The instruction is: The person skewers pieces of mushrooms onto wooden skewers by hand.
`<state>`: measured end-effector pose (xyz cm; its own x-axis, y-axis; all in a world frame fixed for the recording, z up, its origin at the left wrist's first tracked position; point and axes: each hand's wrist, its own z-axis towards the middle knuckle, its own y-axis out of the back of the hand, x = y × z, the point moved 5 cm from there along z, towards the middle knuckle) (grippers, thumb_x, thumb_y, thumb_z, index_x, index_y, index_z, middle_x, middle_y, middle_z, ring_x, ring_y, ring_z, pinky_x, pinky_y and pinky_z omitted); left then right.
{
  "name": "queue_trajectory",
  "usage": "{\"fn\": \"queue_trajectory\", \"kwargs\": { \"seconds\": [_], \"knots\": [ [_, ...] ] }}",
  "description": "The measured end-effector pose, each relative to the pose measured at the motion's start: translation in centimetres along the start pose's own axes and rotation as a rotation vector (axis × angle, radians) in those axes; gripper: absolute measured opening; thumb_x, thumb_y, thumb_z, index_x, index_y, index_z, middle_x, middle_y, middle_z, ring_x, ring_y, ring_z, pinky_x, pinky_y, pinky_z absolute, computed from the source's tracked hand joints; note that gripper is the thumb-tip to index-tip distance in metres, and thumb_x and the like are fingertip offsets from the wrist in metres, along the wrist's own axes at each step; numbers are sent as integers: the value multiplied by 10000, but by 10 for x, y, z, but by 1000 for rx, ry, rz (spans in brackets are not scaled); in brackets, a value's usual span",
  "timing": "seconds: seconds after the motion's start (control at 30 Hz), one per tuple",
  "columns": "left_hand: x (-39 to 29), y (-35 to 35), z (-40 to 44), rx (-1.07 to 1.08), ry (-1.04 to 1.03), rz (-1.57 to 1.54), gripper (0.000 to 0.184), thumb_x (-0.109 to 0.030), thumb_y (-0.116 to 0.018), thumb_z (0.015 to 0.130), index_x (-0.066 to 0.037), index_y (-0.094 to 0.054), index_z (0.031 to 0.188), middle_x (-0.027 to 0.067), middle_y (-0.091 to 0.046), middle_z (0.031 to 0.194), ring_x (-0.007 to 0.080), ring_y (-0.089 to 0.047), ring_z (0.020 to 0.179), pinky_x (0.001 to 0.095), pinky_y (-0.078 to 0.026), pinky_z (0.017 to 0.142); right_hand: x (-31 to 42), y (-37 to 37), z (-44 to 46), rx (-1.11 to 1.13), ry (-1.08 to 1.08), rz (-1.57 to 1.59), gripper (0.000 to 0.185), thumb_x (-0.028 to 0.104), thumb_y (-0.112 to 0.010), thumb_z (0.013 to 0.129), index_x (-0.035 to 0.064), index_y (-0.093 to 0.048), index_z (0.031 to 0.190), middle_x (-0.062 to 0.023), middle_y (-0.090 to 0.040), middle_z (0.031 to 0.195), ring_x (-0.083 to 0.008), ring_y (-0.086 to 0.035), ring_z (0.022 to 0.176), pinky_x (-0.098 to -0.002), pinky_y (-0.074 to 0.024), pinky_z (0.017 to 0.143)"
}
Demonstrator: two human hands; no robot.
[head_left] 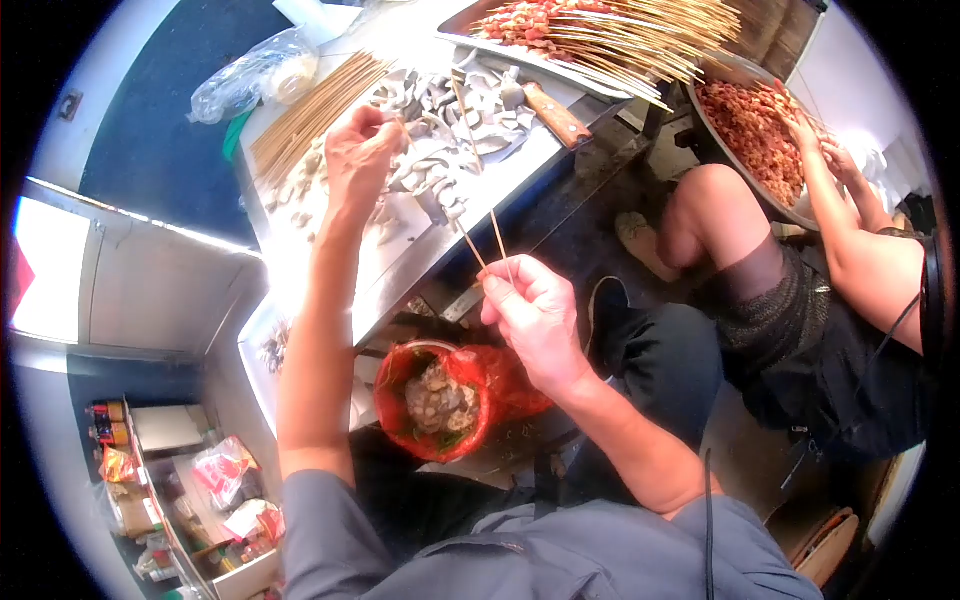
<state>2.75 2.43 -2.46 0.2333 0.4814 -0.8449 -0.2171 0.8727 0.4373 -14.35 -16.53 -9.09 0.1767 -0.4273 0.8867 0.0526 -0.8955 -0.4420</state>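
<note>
Two thin wooden sticks [498, 233]: pinched near lower ends, slanting upward, upper ends spread apart. Pale grey pieces [432, 178]: curved, loosely heaped, lying on the table [378, 285]. Stick bundle [318, 118]: tan, dry-looking, roughly parallel, flat beside the heap.

Shirt [560, 560]: grey, short-sleeved; thin black cord [709, 500] down its right side; trousers [665, 365]: dark; shoe [607, 300]: dark, pale edging.
</note>
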Motion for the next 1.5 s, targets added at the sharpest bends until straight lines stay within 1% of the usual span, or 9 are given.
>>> {"fn": "queue_trajectory", "kwargs": {
  "seconds": [0.13,0.4,0.6,0.7,0.83,0.9,1.13,1.33,1.5],
  "knots": [
    [8,23,-18,-41,67,-427,72,-15,-637,867,-35,-568,875,141,-654,1000,132,-614,681,248,-498,595,-3,-4,-2,19,-14,34,114,83,-555,960,-14,-609,933,16,-569,676,-40,-510,607,-199,-410,561],
    [25,41,-43,1,309,-940,239,16,-644,857,25,-570,1085,163,-650,974,248,-671,866,334,-577,814,-12,-14,-7,106,-63,-21,111,70,-555,947,-11,-617,903,12,-571,669,-41,-505,596,-209,-413,542],
    [18,42,-56,-134,441,-1024,201,54,-592,870,76,-515,1055,204,-638,997,335,-662,987,430,-578,873,-12,-17,-8,119,-54,-54,109,71,-557,942,-12,-616,904,9,-576,671,-51,-517,597,-217,-420,536],
    [23,43,-58,-163,514,-1160,356,30,-591,883,72,-457,1210,249,-633,1106,320,-656,1029,422,-567,925,-13,-16,-8,116,-56,-51,109,71,-557,943,-11,-616,901,8,-579,672,-54,-523,600,-217,-423,539],
    [25,42,-58,-108,515,-1277,366,36,-579,884,76,-447,1223,242,-629,1112,324,-657,1024,428,-562,931,-15,-16,-7,117,-63,-35,111,73,-557,943,-7,-616,895,8,-579,672,-52,-523,601,-215,-424,542],
    [17,43,-61,-139,393,-1112,166,46,-561,887,71,-505,1041,253,-631,1056,343,-659,991,439,-564,903,-16,-15,-7,119,-55,-36,111,74,-557,944,-7,-617,896,9,-579,673,-52,-522,601,-215,-424,543],
    [18,41,-65,-132,344,-1033,91,37,-590,873,7,-574,958,179,-665,961,306,-664,963,387,-553,857,-15,-15,-7,131,-67,-27,110,76,-555,946,-4,-620,907,9,-574,671,-51,-517,596,-212,-424,539],
    [14,30,-81,134,418,-948,80,24,-647,834,-34,-615,880,72,-649,915,145,-612,864,253,-483,806,-15,-12,-6,130,-69,-41,108,81,-561,948,-1,-622,914,12,-570,669,-48,-509,590,-212,-418,522],
    [8,33,-63,120,290,-735,55,-15,-637,849,-23,-625,902,89,-659,936,135,-612,854,248,-480,787,-12,-10,-5,109,-66,-22,111,83,-561,951,1,-622,907,19,-568,678,-45,-510,603,-206,-418,542]
  ]
}}
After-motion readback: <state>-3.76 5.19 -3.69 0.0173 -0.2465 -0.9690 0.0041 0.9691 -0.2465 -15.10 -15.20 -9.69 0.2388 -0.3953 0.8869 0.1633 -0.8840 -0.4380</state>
